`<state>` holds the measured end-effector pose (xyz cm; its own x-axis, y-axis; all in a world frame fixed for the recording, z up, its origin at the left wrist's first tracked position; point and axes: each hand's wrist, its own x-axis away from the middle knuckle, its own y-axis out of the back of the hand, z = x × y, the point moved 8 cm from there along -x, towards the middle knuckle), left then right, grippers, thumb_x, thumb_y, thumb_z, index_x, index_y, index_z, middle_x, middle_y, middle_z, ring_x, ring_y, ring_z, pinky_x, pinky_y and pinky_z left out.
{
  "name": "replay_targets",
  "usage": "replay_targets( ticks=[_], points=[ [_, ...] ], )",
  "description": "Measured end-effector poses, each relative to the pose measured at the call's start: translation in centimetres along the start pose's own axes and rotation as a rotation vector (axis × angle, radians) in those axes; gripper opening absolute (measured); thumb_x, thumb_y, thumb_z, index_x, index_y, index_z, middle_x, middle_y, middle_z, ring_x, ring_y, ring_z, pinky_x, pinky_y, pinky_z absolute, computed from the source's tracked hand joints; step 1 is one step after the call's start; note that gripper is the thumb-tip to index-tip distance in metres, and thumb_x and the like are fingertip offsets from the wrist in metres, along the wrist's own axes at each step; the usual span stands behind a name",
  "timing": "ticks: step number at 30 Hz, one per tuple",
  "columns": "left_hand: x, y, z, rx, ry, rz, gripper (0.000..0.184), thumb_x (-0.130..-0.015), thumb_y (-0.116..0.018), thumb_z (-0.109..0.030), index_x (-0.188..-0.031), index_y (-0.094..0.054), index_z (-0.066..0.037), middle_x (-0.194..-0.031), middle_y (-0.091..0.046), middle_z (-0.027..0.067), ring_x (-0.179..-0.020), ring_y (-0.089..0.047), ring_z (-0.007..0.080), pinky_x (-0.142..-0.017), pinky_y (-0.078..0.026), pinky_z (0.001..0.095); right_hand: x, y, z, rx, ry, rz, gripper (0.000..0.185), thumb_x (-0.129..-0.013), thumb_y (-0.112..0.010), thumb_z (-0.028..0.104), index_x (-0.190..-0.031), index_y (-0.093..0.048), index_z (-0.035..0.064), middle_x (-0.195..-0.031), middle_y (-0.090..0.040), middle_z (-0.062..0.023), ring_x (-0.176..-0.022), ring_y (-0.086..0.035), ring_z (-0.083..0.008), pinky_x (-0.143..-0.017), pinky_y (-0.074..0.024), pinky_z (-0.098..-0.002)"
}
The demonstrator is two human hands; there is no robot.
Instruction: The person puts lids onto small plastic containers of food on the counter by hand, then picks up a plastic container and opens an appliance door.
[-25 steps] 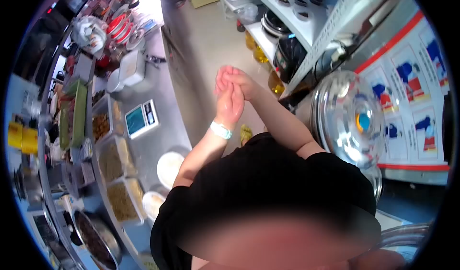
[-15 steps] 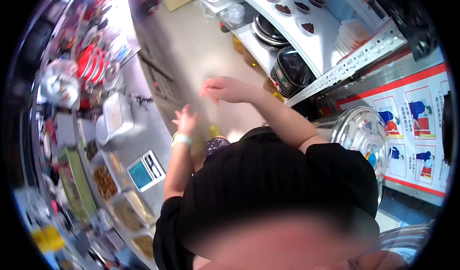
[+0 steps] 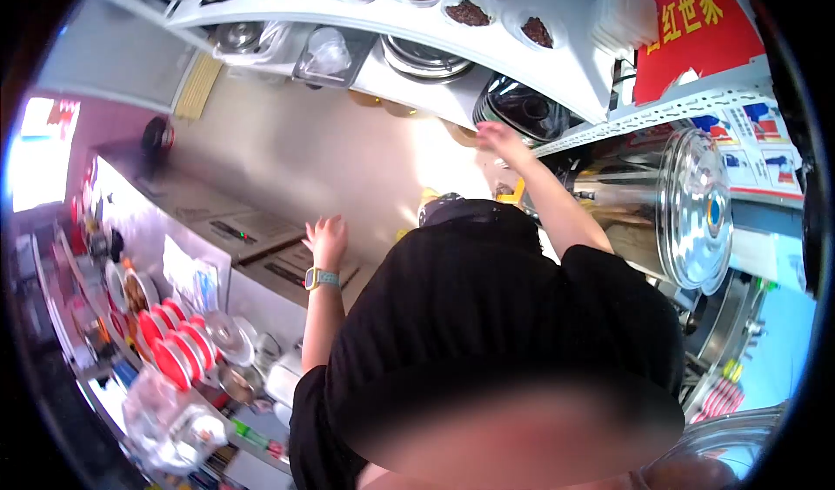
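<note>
Hand, left point(image 3: 326, 241): empty, splayed, 9 o'clock, near brown panels point(image 3: 235, 231). Hand, right point(image 3: 506, 144): apparently empty, well apart from left, near black container point(image 3: 529, 109), both 1 o'clock, contact unclear. Step, judged: free-handed reach, 0 items gripped; next move calls for clearance below shelf point(image 3: 581, 81).

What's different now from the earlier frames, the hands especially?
The left hand and right hand, clasped together at first, have parted, one leftward, one rightward; nothing was visibly taken hold of. The view has turned right, so the white shelf now spans the top. Unchanged: the watch stays on, and the cups of dark food remain on the shelf.
</note>
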<state>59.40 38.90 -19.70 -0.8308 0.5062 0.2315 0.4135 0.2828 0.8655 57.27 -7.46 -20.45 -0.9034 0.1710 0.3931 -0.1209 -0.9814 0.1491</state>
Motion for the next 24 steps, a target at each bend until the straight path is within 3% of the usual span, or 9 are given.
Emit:
replay_targets(
  ticks=[1, 2, 3, 6, 9, 12, 13, 20, 24],
  points=[
    [-2.7, 4.0, -2.6, -0.157, 0.092, -0.036, 0.043, -0.086, -0.055, -0.022, -0.128, -0.048, -0.016, -0.137, -0.043, 0.0093, -0.128, -0.037, 0.0355, -0.105, -0.021, 0.0587, 2.5, 1.3, 6.0, -0.088, -0.055, -0.174, 0.037, -0.092, -0.05, 0.03, -0.123, -0.052, 0.0098, -0.114, -0.06, -0.0067, -0.1, -0.058, -0.018, -0.087, -0.046, -0.0337],
    [-4.7, 6.8, -3.5, -0.318, 0.192, -0.069, 0.045, -0.085, -0.057, -0.019, -0.129, -0.047, -0.015, -0.137, -0.042, 0.0108, -0.128, -0.037, 0.0336, -0.106, -0.024, 0.0552, 1.7, 2.4, 4.9, -0.343, -0.095, -0.258, 0.033, -0.092, -0.048, 0.025, -0.12, -0.053, 0.0083, -0.112, -0.06, -0.0071, -0.098, -0.058, -0.0189, -0.084, -0.0473, -0.0336],
    [-7.5, 6.7, -1.9, -0.068, 0.051, -0.092, 0.05, -0.082, -0.062, -0.021, -0.13, -0.047, -0.019, -0.136, -0.043, 0.0144, -0.127, -0.038, 0.0334, -0.103, -0.032, 0.051, 1.6, 2.2, 5.4, -0.459, -0.101, -0.267, 0.033, -0.092, -0.048, 0.026, -0.119, -0.053, 0.0075, -0.112, -0.06, -0.0079, -0.098, -0.058, -0.0194, -0.082, -0.0479, -0.0332],
    [-14.9, 6.1, -0.3, 0.296, 0.084, 0.004, 0.048, -0.084, -0.061, -0.022, -0.129, -0.047, -0.015, -0.135, -0.044, 0.016, -0.124, -0.041, 0.0359, -0.101, -0.036, 0.0441, 0.3, 2.6, 8.8, -0.547, -0.043, -0.371, 0.034, -0.09, -0.05, 0.029, -0.115, -0.053, 0.0058, -0.112, -0.058, -0.0104, -0.099, -0.058, -0.0208, -0.078, -0.0495, -0.0321],
    [-19.4, 10.2, -2.1, 0.271, -0.147, 0.0, 0.044, -0.085, -0.061, -0.022, -0.126, -0.05, -0.01, -0.128, -0.051, 0.0179, -0.117, -0.048, 0.0375, -0.098, -0.04, 0.0401, -1.4, 5.5, 8.5, -0.781, 0.095, -0.739, 0.026, -0.091, -0.049, 0.03, -0.101, -0.054, 0.0061, -0.096, -0.057, -0.0083, -0.081, -0.058, -0.0208, -0.071, -0.0513, -0.037],
    [-22.6, 11.9, 1.4, 0.48, 0.042, 0.072, 0.039, -0.087, -0.059, -0.02, -0.123, -0.053, -0.007, -0.12, -0.056, 0.0189, -0.112, -0.054, 0.0336, -0.095, -0.043, 0.0381, -0.2, 9.3, 10.5, -0.929, 0.164, -1.068, 0.021, -0.093, -0.047, 0.03, -0.096, -0.051, 0.0096, -0.081, -0.054, -0.0032, -0.07, -0.052, -0.0163, -0.06, -0.046, -0.033],
    [-23.4, 12.5, 2.1, 0.639, -0.002, 0.044, 0.034, -0.089, -0.056, -0.018, -0.12, -0.055, -0.005, -0.115, -0.06, 0.0171, -0.107, -0.058, 0.0273, -0.091, -0.045, 0.0345, 0.4, 10.2, 12.7, -0.872, 0.176, -1.132, 0.02, -0.093, -0.048, 0.029, -0.097, -0.051, 0.0089, -0.075, -0.054, -0.003, -0.065, -0.051, -0.0157, -0.058, -0.0457, -0.0319],
    [-28.2, 12.9, 9.5, 0.739, 0.061, 0.279, 0.029, -0.093, -0.053, -0.013, -0.118, -0.055, 0.0, -0.112, -0.061, 0.0072, -0.105, -0.054, 0.0133, -0.094, -0.04, 0.0259, -0.5, 15.1, 13.6, -0.786, 0.046, -1.107, 0.023, -0.091, -0.05, 0.017, -0.098, -0.05, -0.0051, -0.078, -0.059, -0.0142, -0.058, -0.054, -0.0177, -0.051, -0.0474, -0.0286],
    [-33.1, 15.5, 10.0, 0.656, -0.091, 0.333, 0.029, -0.092, -0.052, -0.017, -0.116, -0.058, -0.001, -0.112, -0.062, 0.0112, -0.107, -0.057, 0.0177, -0.093, -0.042, 0.0295, -1.9, 14.8, 12.5, -0.719, 0.055, -1.149, 0.019, -0.088, -0.051, 0.015, -0.095, -0.054, -0.0027, -0.078, -0.059, -0.0115, -0.061, -0.055, -0.0176, -0.057, -0.05, -0.0282]
  ],
)
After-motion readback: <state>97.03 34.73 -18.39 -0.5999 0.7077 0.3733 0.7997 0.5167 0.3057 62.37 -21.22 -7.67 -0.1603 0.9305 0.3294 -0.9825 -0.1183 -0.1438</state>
